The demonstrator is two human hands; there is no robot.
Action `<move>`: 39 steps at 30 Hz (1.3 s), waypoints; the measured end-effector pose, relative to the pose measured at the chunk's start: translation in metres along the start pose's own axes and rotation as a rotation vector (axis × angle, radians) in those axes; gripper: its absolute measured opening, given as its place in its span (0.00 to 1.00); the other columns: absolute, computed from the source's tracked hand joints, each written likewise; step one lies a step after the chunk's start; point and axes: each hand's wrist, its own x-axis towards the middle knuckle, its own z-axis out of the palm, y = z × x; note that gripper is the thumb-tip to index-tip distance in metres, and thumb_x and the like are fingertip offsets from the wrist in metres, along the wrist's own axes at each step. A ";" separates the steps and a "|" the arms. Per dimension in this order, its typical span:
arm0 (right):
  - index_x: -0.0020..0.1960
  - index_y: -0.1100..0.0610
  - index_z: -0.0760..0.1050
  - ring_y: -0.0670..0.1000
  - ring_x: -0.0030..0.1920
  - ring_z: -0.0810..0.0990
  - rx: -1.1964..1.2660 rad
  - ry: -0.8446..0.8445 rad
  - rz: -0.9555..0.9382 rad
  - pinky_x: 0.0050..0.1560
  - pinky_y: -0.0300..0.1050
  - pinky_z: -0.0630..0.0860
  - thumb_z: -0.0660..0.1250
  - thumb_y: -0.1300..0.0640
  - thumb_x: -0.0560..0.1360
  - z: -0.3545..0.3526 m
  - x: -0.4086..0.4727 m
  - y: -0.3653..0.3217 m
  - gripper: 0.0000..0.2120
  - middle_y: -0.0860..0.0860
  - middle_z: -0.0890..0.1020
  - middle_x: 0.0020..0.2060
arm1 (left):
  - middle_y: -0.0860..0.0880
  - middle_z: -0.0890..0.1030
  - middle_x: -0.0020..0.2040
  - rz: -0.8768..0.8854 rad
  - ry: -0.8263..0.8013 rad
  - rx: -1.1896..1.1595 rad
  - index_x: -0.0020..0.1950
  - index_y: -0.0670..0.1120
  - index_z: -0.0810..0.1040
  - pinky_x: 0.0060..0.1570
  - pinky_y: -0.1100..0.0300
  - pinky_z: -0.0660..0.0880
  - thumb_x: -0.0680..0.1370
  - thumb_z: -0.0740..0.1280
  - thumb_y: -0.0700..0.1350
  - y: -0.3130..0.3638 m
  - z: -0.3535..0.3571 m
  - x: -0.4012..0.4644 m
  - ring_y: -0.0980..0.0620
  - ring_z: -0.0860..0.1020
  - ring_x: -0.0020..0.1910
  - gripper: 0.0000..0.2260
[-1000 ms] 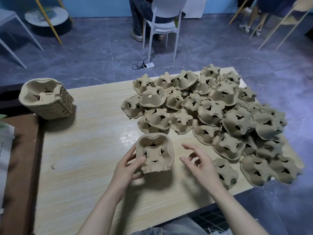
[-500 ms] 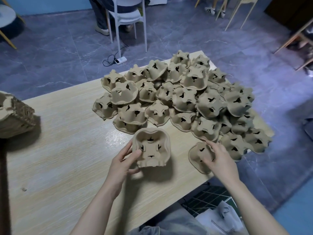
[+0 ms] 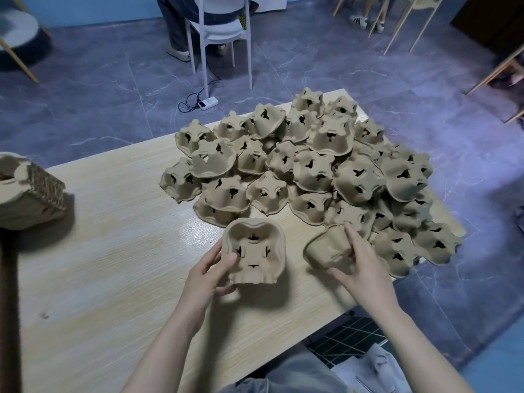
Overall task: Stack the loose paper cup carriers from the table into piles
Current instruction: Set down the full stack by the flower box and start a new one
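A heap of several loose brown pulp cup carriers [image 3: 312,165] covers the right half of the wooden table [image 3: 113,265], most lying upside down. My left hand [image 3: 208,275] grips one carrier [image 3: 255,251] by its left rim, hollow side facing me, just above the table near the front. My right hand [image 3: 360,265] holds another carrier [image 3: 329,251] at the heap's near edge, fingers over its top and thumb under its near side. A finished pile of nested carriers [image 3: 25,191] lies on its side at the table's left edge.
A person sits on a white chair [image 3: 218,32] beyond the table, with a power strip and cable [image 3: 204,103] on the grey floor. More chair legs stand at the back right. The table's front right corner ends just past my right hand.
My right hand reached right to the heap's near edge, took hold of a carrier and has drawn it towards me. My left hand keeps holding its carrier. The view shifted.
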 end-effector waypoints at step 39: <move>0.47 0.57 0.81 0.45 0.44 0.79 0.629 0.330 -0.722 0.38 0.36 0.72 0.72 0.61 0.72 0.012 -0.015 -0.140 0.04 0.48 0.82 0.42 | 0.55 0.72 0.70 0.236 0.374 -0.155 0.69 0.70 0.67 0.68 0.46 0.71 0.76 0.73 0.50 -0.025 -0.042 -0.037 0.53 0.74 0.67 0.27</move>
